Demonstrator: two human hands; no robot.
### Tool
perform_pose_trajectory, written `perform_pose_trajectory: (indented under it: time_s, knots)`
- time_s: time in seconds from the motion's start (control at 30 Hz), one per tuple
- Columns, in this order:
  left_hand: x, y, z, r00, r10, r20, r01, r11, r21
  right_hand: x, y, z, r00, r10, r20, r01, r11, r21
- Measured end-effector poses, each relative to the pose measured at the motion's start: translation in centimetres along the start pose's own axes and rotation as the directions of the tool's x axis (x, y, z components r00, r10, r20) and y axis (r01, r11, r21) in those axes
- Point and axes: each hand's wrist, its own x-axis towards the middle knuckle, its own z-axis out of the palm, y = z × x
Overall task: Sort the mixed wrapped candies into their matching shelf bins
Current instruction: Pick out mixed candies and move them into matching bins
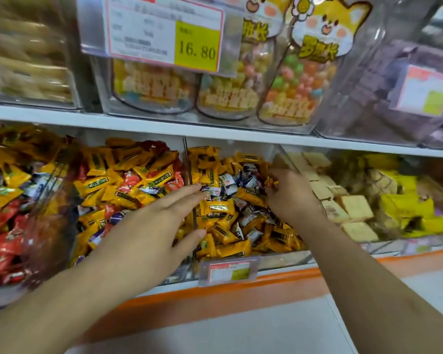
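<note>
Glossy crinkled wrapped candies (pixel 223 208), mostly yellow with white and dark ones mixed in, heaped in a clear plastic middle bin (pixel 279 256) on the shelf, left hand (pixel 159 226) spread flat over its near-left edge, right hand (pixel 289 195) pinching a small orange-wrapped candy (pixel 271 182) at the far right.

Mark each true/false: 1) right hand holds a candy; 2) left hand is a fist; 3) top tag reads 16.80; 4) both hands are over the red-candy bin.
1) True: the right hand pinches a small orange wrapped candy.
2) False: the left hand lies flat, fingers straight.
3) True: the yellow price tag reads 16.80.
4) False: both reach the clear middle bin of yellow wrapped candies.
</note>
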Motion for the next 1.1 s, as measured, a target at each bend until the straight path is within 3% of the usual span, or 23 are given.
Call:
perform_pose_trajectory:
  time_s: [0.27, 0.4, 0.47, 0.57, 0.67, 0.77, 0.87, 0.93, 1.0, 1.1]
  knots:
    - [0.0, -0.6, -0.1, 1.0, 0.007, 0.02, -0.006, 0.998, -0.06, -0.2, -0.2, -0.2, 0.995, 0.056, -0.081, -0.056, 0.998, 0.005]
    - [-0.2, -0.9, -0.4, 0.999, 0.01, 0.033, -0.004, 0.983, -0.181, -3.1, -1.8, -3.8, 0.983, 0.071, -0.171, -0.038, 0.981, 0.19]
    - [-0.7, -0.5, -1.1, 1.0, 0.002, 0.008, 0.0, 0.975, -0.22, -5.0, -3.9, -5.2, 0.992, 0.104, -0.068, -0.067, 0.91, 0.41]
    - [-2.2, -0.1, -2.3, 0.995, -0.07, -0.077, 0.039, 0.937, -0.346, -7.7, -8.5, -6.3, 0.995, -0.007, 0.099, -0.061, 0.739, 0.671]
    - [-3.9, -0.4, -3.7, 0.977, -0.18, -0.112, 0.082, 0.808, -0.583, -10.5, -12.7, -6.1, 0.981, -0.092, 0.172, -0.08, 0.615, 0.785]
    - [-5.7, -1.3, -5.1, 0.96, -0.256, -0.116, 0.101, 0.699, -0.708, -12.6, -15.9, -5.0, 0.96, -0.14, 0.241, -0.124, 0.56, 0.819]
    - [-7.5, -3.5, -6.8, 0.924, -0.333, -0.187, 0.149, 0.765, -0.627, -13.0, -18.1, -4.1, 0.952, -0.151, 0.265, -0.142, 0.549, 0.824]
    - [-8.4, -6.1, -8.1, 0.881, -0.37, -0.295, 0.212, 0.866, -0.453, -12.6, -18.9, -3.8, 0.957, -0.128, 0.261, -0.149, 0.553, 0.82]
    - [-9.2, -8.2, -9.8, 0.829, -0.393, -0.399, 0.276, 0.907, -0.319, -12.0, -19.1, -3.4, 0.96, -0.108, 0.257, -0.155, 0.56, 0.814]
    - [-10.0, -10.7, -11.5, 0.774, -0.433, -0.462, 0.385, 0.901, -0.199, -11.2, -19.1, -2.4, 0.969, -0.136, 0.204, -0.058, 0.68, 0.731]
